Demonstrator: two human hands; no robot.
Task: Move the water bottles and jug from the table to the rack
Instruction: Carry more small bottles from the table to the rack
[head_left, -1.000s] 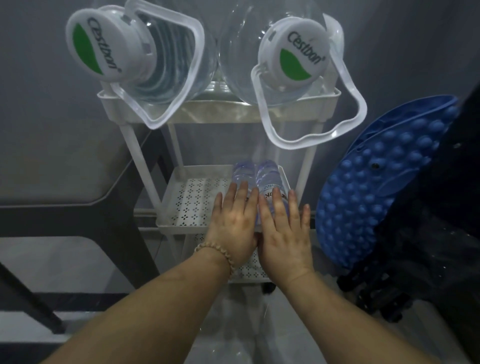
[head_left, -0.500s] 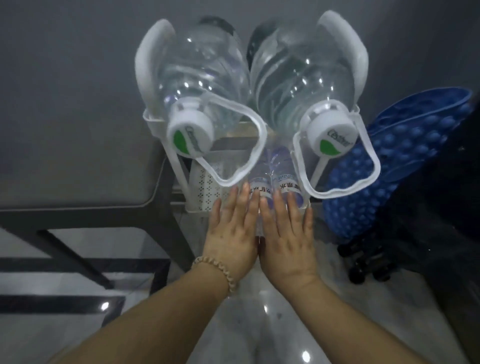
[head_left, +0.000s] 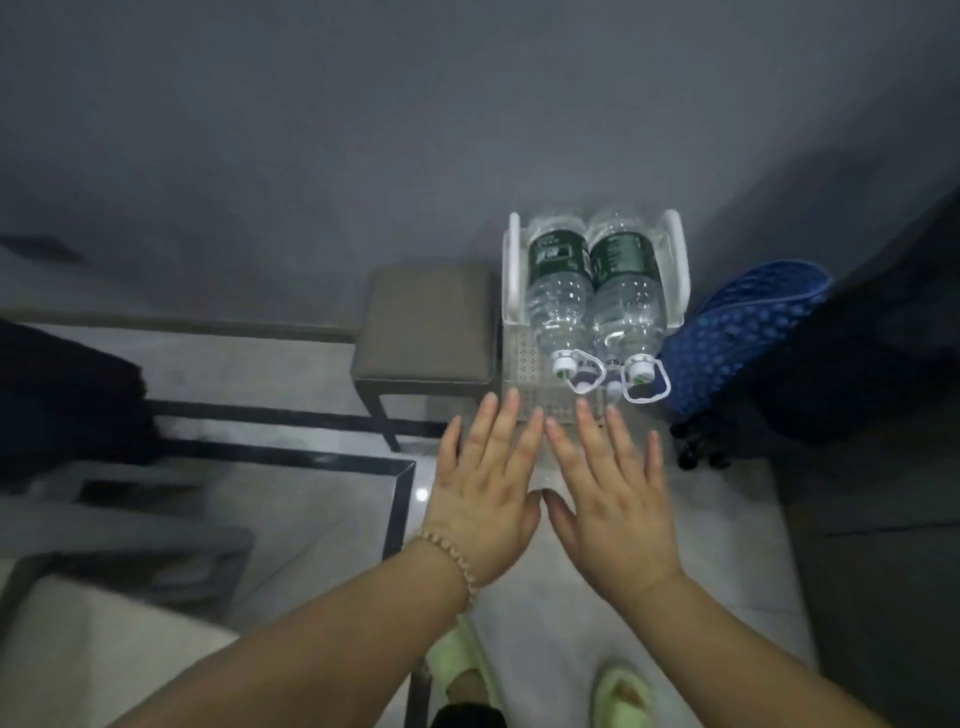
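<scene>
Clear plastic jugs (head_left: 597, 301) lie side by side on the white rack's (head_left: 511, 270) top tier, caps toward us, walls likely stopping any roll. Our left hand (head_left: 480, 493) and right hand (head_left: 610, 499) hover flat, fingers spread, holding nothing; small bottles (head_left: 605, 364) show on the tier beneath

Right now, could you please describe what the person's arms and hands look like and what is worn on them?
Both forearms are bare, with no sleeves in view. The left hand has a bracelet of small, pale, round beads at the wrist. The right hand wears nothing: no ring, watch or glove.
</scene>
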